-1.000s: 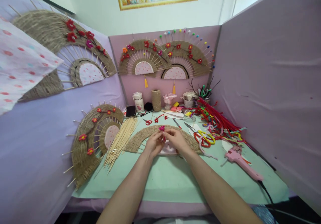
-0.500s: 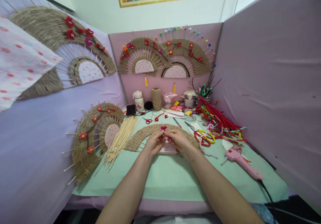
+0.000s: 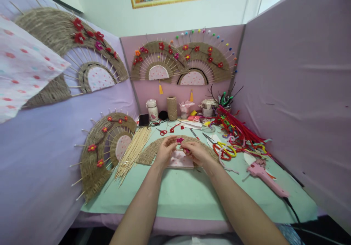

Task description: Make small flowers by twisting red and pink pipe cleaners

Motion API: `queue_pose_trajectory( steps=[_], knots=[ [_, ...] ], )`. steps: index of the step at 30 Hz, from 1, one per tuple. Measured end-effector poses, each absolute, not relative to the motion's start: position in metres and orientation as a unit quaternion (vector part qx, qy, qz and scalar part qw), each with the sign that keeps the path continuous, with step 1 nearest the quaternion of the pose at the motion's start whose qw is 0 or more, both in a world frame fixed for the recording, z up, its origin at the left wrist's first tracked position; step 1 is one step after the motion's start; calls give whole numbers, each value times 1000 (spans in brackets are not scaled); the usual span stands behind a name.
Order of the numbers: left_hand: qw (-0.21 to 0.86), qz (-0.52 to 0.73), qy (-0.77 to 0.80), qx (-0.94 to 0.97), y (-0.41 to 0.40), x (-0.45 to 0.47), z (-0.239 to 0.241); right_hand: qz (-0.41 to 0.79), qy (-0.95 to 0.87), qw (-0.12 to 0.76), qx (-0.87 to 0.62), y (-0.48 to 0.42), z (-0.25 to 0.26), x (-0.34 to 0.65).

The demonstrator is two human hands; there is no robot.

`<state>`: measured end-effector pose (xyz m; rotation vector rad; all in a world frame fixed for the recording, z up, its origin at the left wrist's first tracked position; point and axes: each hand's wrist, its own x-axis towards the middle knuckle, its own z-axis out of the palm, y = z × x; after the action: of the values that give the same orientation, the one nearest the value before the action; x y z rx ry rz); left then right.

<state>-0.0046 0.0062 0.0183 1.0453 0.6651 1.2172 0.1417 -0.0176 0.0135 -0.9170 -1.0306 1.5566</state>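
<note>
Steadying the magenta flower [image 3: 180,140] in the pinched right hand [image 3: 195,152] should let the left hand [image 3: 166,150], loosely open beside it, adjust petals gently.

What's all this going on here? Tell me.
A person is handling a small magenta flower above a twine-wound fan lying on the green-covered table. The right hand pinches it; the left hand is close beside it, though whether those fingers touch it is hard to tell. A bundle of thin sticks lies left of the fan, and a pink glue gun lies to the right, out of both hands.
</note>
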Motion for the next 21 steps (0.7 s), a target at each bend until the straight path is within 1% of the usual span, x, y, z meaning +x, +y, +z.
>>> queue_pose_trajectory(
  steps=[2,4,7,13,17,21],
  knots=[
    [625,536,293,487,6,-4,18,685,-414,480,-359,-18,16,143],
    [629,525,288,496,6,-3,16,717,-399,456,-345,-19,18,145],
    [611,532,291,509,7,-1,12,738,-379,443,-338,-20,21,145],
    [507,566,324,563,7,0,12,730,-351,470,-352,-21,25,140],
    [465,568,306,606,5,2,13,722,-333,500,-342,-20,21,138],
    [411,568,323,636,6,2,9,706,-337,515,-350,-19,18,137]
  ],
)
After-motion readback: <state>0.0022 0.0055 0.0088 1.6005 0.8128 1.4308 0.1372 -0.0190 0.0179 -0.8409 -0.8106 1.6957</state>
